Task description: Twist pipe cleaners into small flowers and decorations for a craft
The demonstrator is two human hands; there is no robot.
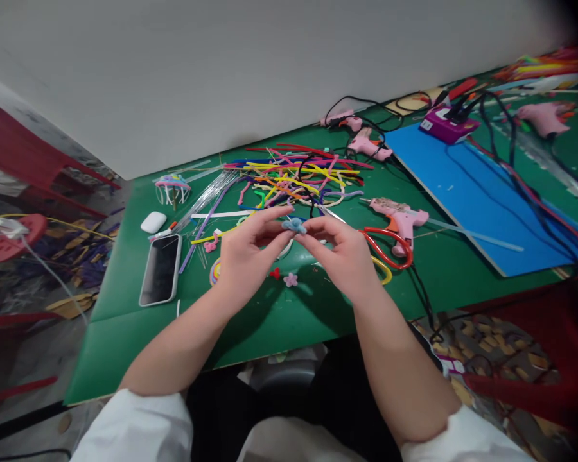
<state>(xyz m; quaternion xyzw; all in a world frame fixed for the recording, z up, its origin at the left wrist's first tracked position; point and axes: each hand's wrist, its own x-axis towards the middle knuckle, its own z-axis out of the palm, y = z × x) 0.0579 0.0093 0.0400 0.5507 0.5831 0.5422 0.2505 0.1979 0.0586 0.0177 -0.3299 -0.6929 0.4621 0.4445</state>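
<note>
A small light-blue fuzzy piece [294,224] is pinched between both hands above the green table [197,346]. My left hand [250,247] grips its left side with thumb and fingertips. On its right side, the thumb and fingers of my right hand [340,253] close on it. Below the hands lie a small red piece [275,274] and a pale purple flower shape [291,280]. A pink piece [210,242] rests left of my left hand. Red-handled scissors [390,247] lie right of my right hand, their blades partly hidden.
Colourful fuzzy stems [293,173] are heaped behind the hands. A phone [160,269] and white case [153,222] lie left. Right are pink glue guns [399,221], a blue board [486,205], a purple power strip [447,125] and loose cables.
</note>
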